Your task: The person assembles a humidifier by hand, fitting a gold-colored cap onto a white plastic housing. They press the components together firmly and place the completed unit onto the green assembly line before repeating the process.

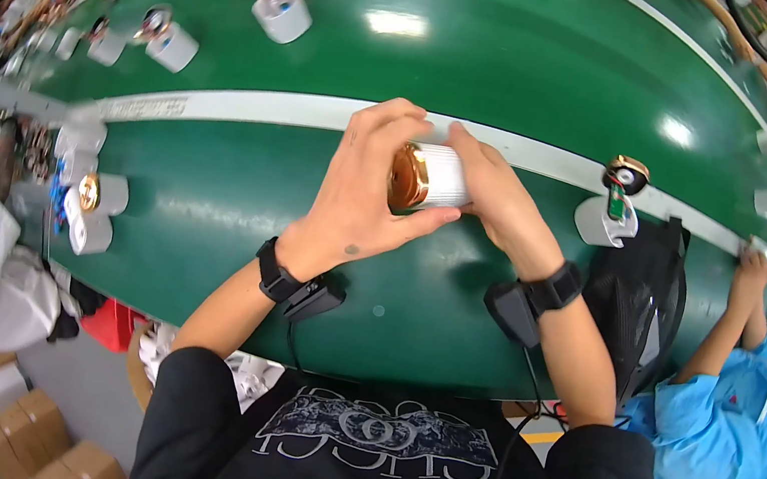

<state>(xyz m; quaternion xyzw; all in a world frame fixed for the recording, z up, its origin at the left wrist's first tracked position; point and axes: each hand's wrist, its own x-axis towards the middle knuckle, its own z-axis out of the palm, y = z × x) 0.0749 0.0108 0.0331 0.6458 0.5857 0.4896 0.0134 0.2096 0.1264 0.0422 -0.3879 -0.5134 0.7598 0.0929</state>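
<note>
Between my two hands, over the green bench, lies a white ribbed cylinder (447,177) turned on its side. Its shiny gold end cap (408,177) faces left. My left hand (354,174) is closed around the gold end, with the thumb beneath. My right hand (504,199) grips the white end, fingers bent over its top. What the fingers cover on the cylinder's far side is hidden. To the right stands another white cylinder (602,221) with its gold cap (629,166) raised and a green circuit board (616,202) exposed.
Several white cylinders (93,231) stand at the bench's left end. More open units, such as this white cup (282,17), sit on the far green surface beyond a white strip (254,106). A black bag (635,302) lies to the right, near a co-worker in blue (712,427).
</note>
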